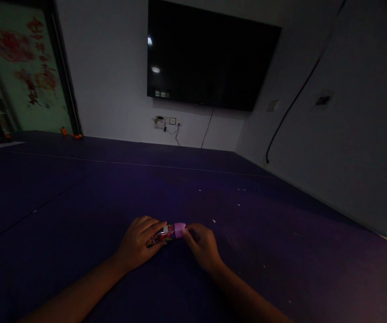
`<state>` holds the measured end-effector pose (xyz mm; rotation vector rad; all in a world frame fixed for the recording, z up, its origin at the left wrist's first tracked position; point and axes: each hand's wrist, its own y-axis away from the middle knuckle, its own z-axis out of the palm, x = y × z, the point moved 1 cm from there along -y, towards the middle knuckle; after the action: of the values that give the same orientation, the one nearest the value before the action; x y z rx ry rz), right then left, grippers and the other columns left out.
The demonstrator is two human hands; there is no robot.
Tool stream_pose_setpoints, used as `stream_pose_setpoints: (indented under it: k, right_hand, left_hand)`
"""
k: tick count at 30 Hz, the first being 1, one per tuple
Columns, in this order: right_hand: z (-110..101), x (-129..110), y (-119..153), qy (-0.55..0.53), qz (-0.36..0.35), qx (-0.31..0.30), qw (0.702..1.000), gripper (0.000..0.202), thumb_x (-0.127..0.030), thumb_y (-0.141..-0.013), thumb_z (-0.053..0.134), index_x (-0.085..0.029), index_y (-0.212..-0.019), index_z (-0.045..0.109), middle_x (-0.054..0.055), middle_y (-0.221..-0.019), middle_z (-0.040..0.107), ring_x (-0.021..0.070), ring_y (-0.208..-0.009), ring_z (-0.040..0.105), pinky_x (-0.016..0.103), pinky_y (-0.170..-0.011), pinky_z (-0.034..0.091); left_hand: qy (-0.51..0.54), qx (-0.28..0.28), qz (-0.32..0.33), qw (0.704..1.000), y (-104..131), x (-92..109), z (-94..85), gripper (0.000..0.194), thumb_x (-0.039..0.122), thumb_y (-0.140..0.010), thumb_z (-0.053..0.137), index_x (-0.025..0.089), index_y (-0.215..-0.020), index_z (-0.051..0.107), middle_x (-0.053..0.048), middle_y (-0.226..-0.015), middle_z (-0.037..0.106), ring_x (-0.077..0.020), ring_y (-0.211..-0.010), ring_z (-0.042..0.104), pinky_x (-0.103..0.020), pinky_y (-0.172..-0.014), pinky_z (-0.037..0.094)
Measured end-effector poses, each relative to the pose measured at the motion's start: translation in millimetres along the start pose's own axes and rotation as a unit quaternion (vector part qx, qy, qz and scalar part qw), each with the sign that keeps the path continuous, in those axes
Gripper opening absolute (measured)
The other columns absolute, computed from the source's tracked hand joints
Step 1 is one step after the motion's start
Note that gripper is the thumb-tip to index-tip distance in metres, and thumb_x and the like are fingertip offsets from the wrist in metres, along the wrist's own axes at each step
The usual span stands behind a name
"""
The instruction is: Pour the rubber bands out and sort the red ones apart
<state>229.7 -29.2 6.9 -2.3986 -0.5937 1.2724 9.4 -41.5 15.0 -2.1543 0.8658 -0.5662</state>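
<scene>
On the purple surface point(129, 193), well short of its far edge: left hand point(137, 242) curled around a clear container point(170, 232); right hand point(204, 246) pinching its pink cap point(179, 230). Advised: brace the body firmly, keep both hands aligned.

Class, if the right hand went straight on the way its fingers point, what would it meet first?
Most likely the pink end of the clear container; the right hand already seems to touch it, though dim light leaves depth unclear.
</scene>
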Motion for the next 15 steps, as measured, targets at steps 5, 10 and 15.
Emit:
stream_pose_setpoints:
  k: [5,10,15]
  right_hand:
    - [-3,-5,-1,-0.041,-0.032,0.019,0.998,0.040,-0.049,-0.091,0.040,-0.020,-0.105,0.065,0.008,-0.097,0.067,0.0174,-0.076,0.062,0.028,-0.070,0.048]
    - [2,-12,-4,0.007,-0.061,-0.040,0.997,0.035,-0.041,-0.085,0.054,-0.023,-0.115,0.060,0.006,-0.097,0.067,0.0179,-0.081,0.061,0.028,-0.071,0.047]
    - [4,-11,-6,0.068,-0.029,-0.038,0.997,0.034,-0.046,-0.087,0.048,-0.017,-0.080,0.065,0.002,-0.067,0.062,0.0128,-0.057,0.054,0.022,-0.053,0.037]
  left_hand:
    - [-0.003,0.002,-0.004,1.000,-2,-1,-1.9,0.036,0.038,-0.082,0.062,0.022,-0.115,0.060,-0.006,-0.092,0.067,-0.0220,-0.084,0.059,-0.036,-0.072,0.046]
    - [-0.001,0.008,0.019,1.000,-3,-3,-1.0,0.035,0.035,-0.082,0.063,0.023,-0.115,0.060,-0.006,-0.092,0.067,-0.0217,-0.083,0.059,-0.035,-0.071,0.046]
    - [-0.025,0.008,0.055,0.998,-5,5,-2.7,0.031,0.030,-0.084,0.060,0.024,-0.115,0.060,-0.006,-0.095,0.067,-0.0218,-0.087,0.059,-0.036,-0.075,0.045]
